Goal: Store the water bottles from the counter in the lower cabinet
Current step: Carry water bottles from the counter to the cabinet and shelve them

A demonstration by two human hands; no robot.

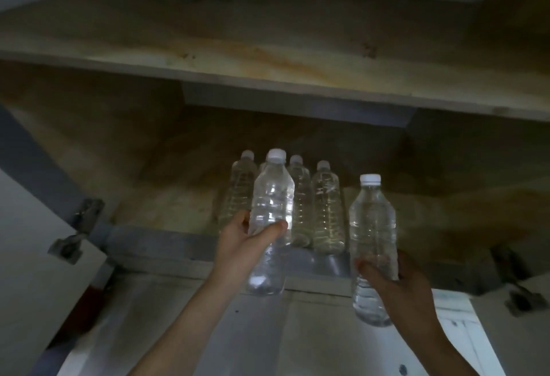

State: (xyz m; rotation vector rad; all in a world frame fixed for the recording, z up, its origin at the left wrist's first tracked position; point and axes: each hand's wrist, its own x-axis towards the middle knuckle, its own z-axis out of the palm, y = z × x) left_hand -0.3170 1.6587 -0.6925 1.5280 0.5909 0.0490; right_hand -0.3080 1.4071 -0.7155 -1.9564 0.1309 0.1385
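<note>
I look into the open lower cabinet. My left hand (pixel 241 244) grips a clear water bottle with a white cap (pixel 272 197), held upright just in front of the cabinet's bottom shelf (pixel 178 206). My right hand (pixel 395 283) grips a second clear water bottle (pixel 372 226) by its lower half, to the right and level with the cabinet's front edge. Several more clear bottles (pixel 327 212) stand upright in a tight group on the bottom shelf, directly behind the left bottle.
A wooden upper shelf (pixel 268 57) spans the cabinet above the bottles. An open white door with metal hinges (pixel 77 226) stands at the left, another hinge (pixel 518 292) at the right. Bare shelf floor (pixel 431 206) lies to the right of the group.
</note>
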